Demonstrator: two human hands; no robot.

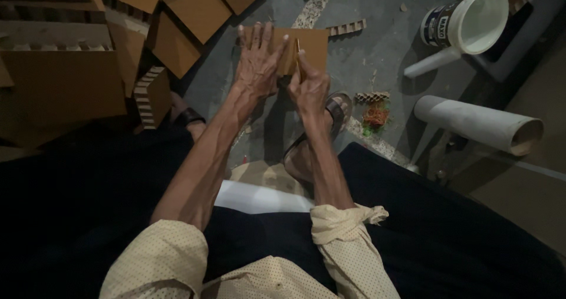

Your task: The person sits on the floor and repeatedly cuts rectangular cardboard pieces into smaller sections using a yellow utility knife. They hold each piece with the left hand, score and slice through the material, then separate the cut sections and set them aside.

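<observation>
Nearest the camera are your rolled cream sleeves [345, 225] and dark trousers [448, 228]; a white sheet [259, 199] lies across the lap between your forearms. Beyond it your sandalled foot [337, 111] rests on the grey floor [383, 45].

Your left hand [258, 63] lies flat on the brown cardboard piece [315, 45], fingers [266, 38] spread and pressing it down at the far centre of the scene. Your right hand [309, 89] is closed around a thin yellow-handled blade [298, 57], the fingers pressed together in a pinch on the handle, its tip touching the cardboard just beside your left hand.

To the far left lies a heap of cut cardboard panels [177, 39] and a corrugated block [150, 95]. To the far right, a white plastic bucket [471, 22] lies tipped on its side; nearer, a white cardboard tube [477, 125] lies on the floor. Small corrugated strips [348, 28] and a tuft of orange scraps [374, 116] lie scattered near the foot.

Points of risk, as a judgement: the blade runs very close to your left fingers, so a slip along the board could reach them. The foot sits directly nearward of the cut line, so a stroke that overruns could meet it. Dim light makes the edge hard to follow.
</observation>
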